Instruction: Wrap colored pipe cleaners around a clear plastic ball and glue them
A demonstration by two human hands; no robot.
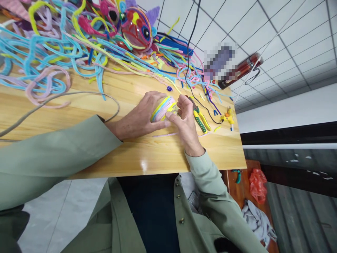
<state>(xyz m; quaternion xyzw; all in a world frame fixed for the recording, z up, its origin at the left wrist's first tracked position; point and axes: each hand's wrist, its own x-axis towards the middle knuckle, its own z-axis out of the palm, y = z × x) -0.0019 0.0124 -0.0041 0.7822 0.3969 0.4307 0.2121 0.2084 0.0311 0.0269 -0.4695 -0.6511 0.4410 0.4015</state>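
Note:
A rounded, egg-like form (pixel 163 109) wrapped in yellow, blue and pale pink pipe cleaner stripes is held just above the wooden table. My left hand (pixel 140 114) curls around its left side, thumb along the bottom edge. At its right end my right hand (pixel 186 116) has the thumb pressed on the striped surface and the fingers bent; whether a strand lies between them is hard to see. Right beside that hand lie pliers (pixel 201 121) with green and yellow handles. A pale pink pipe cleaner (pixel 164 135) rests on the table below the hands.
Loose pipe cleaners (pixel 86 59) heap across the table's back, with a transparent red fish-like craft (pixel 137 30) among them. A yellow glue gun (pixel 228 118) on a black cord sits near the right edge. Behind it stands a dark red flask (pixel 240 71). A grey cable (pixel 65 94) loops at left.

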